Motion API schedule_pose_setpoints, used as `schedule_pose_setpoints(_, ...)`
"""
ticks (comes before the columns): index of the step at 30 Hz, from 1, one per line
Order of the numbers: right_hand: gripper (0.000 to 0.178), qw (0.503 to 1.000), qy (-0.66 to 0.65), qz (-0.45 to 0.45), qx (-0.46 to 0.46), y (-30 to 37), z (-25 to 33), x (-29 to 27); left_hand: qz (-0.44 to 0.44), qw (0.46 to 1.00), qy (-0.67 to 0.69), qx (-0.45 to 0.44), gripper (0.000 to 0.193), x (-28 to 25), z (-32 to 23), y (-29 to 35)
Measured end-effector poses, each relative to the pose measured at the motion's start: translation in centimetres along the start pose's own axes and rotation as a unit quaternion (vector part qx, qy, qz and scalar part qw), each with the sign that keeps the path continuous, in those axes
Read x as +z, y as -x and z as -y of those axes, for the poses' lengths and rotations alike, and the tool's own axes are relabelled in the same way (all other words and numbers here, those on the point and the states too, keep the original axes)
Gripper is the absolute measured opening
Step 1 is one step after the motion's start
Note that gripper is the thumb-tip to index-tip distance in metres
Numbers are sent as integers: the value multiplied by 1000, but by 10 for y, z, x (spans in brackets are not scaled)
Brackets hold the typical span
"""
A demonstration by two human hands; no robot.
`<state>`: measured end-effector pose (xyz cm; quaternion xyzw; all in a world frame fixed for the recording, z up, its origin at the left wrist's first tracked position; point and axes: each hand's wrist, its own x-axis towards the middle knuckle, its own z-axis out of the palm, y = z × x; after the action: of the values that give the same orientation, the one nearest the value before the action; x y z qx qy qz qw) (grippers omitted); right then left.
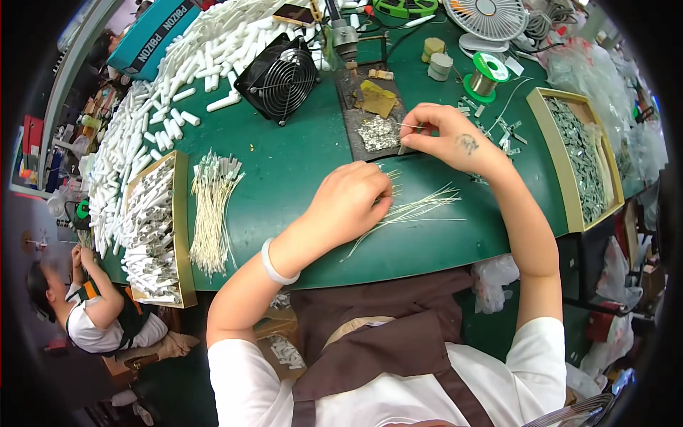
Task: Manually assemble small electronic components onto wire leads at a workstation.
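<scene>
My left hand (350, 201) is closed, its fingers curled down over the green table; the tips of several thin pale wires (397, 186) stick out beyond them. More wires (421, 208) lie fanned out beside it. Further right, my right hand (449, 136) pinches a thin wire between thumb and fingertips, with a small flat grey piece showing below the fingers. Those fingertips are over the right edge of a dark board (361, 151). On that board lie a heap of silvery bits (379, 134) and a yellow sponge-like pad (377, 98).
A soldering tool (344, 41) stands above the board, with a black fan (279, 78) left and a solder spool (485, 77) right. Boxes hold white tubes (153, 231) and metal pieces (578, 156). A wire bundle (210, 213) lies left. Another person (107, 313) works far left.
</scene>
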<state>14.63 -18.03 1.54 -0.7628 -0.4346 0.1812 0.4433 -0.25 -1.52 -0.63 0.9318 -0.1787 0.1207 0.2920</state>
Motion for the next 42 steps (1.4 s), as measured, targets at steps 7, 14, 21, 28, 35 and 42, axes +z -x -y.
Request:
schedule_pose_setpoints(7,13,998,-44,21,49,0,2,1,26,999,-23,-36,8,7,2,-9)
schedule_pose_setpoints(14,17,998,-42,-2,53,2,11,-1,31,997,-51,-54,10,10,0,-6)
schedule_pose_setpoints(21,16,998,-32,-5,45,0,6,4,-18,997,-51,-51,8,2,-6,-4)
schedule_pose_setpoints(28,17,998,-54,11,24,1,1,10,-109,970,121,-183,8,-18,-2,-2)
schedule_pose_setpoints(35,17,996,-73,40,35,1,2,16,-116,954,194,-199,8,-18,8,-1)
schedule_pose_setpoints(42,16,993,-59,82,55,1,7,17,-117,960,180,-177,6,-6,16,-3)
